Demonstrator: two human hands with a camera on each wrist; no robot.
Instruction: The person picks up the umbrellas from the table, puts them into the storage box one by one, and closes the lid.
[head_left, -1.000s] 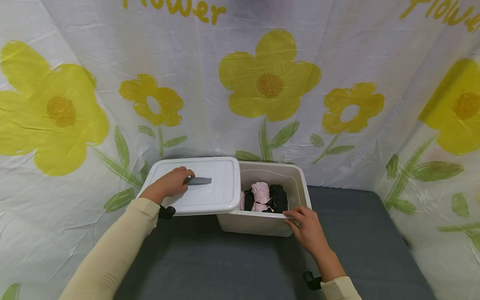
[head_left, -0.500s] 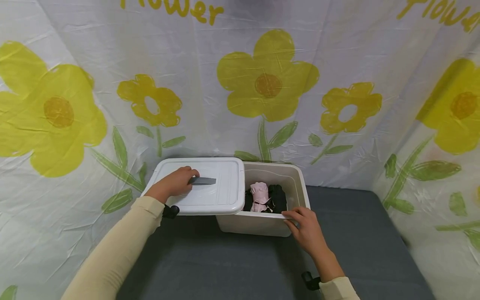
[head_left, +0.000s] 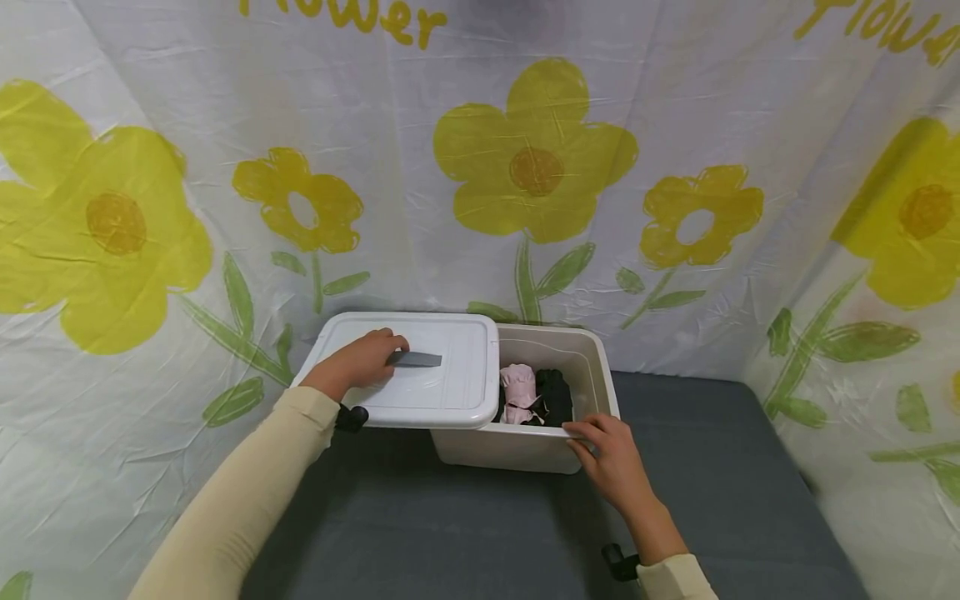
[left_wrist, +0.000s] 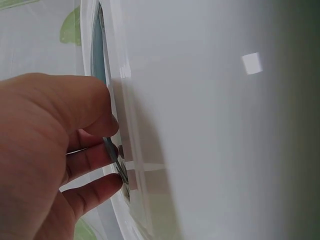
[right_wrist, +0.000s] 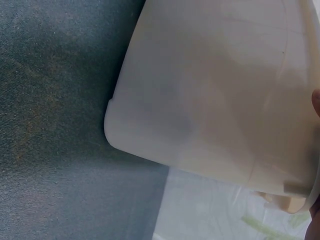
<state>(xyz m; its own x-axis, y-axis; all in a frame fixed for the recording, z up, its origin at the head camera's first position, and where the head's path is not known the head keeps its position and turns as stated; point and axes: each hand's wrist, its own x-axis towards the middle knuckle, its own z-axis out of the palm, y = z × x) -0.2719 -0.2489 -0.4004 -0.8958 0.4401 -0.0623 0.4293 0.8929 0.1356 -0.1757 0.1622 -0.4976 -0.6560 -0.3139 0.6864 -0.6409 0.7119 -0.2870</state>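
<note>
My left hand (head_left: 367, 360) grips the grey handle (head_left: 420, 359) on top of a white lid (head_left: 457, 392). The lid covers the left part of a beige storage box (head_left: 502, 450) and juts out past its left side. In the left wrist view, the thumb and curled fingers pinch the handle strip (left_wrist: 98, 60). My right hand (head_left: 617, 458) holds the box's front rim near the right corner, thumb below the edge. Inside the uncovered part lie a rolled pink bundle (head_left: 518, 387) and a rolled black bundle (head_left: 553, 396); whatever lies farther left is hidden beneath the lid.
The box stands on a dark grey surface (head_left: 420, 525), close to the back wall sheet (head_left: 405, 225) printed with yellow flowers. A similar sheet (head_left: 847, 367) rises along the right side.
My left hand has slid the lid to the right, so it covers more of the box and hides part of the contents. The right hand stays on the rim.
</note>
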